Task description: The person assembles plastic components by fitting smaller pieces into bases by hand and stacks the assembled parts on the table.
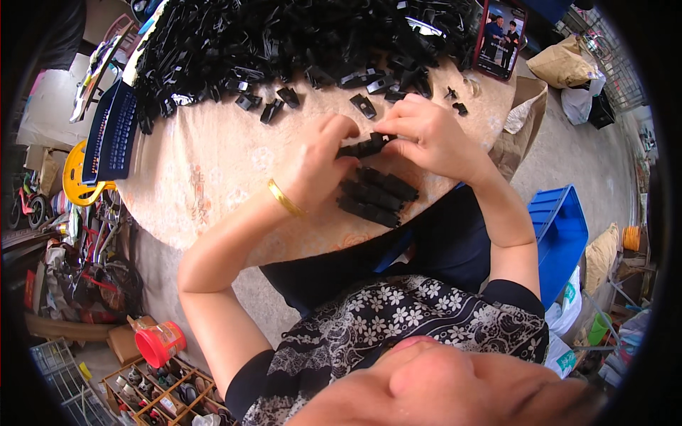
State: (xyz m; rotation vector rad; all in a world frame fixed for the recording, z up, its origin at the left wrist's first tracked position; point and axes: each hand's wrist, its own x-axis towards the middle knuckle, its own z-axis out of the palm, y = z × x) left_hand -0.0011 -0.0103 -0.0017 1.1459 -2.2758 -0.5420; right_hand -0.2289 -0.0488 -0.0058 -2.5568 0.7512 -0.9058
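A short row of small black plastic pieces (369,145) spans the gap between my two hands, above the cloth-covered table. My left hand (323,160), with a gold bracelet at the wrist, is closed round its left end. Thumb and fingers of my right hand (430,135) pinch the right end. Just below, several similar black rows (373,197) lie side by side near the table's front edge. A few loose black plastic pieces (271,111) are scattered beyond my hands. What exactly the pieces are, I cannot make out.
A big heap of black pieces (284,50) covers the far part of the table (227,163). A phone (499,39) stands at the far right. Blue crate (561,227) on the right, yellow stool (77,170) at left, red bucket (160,343) at lower left.
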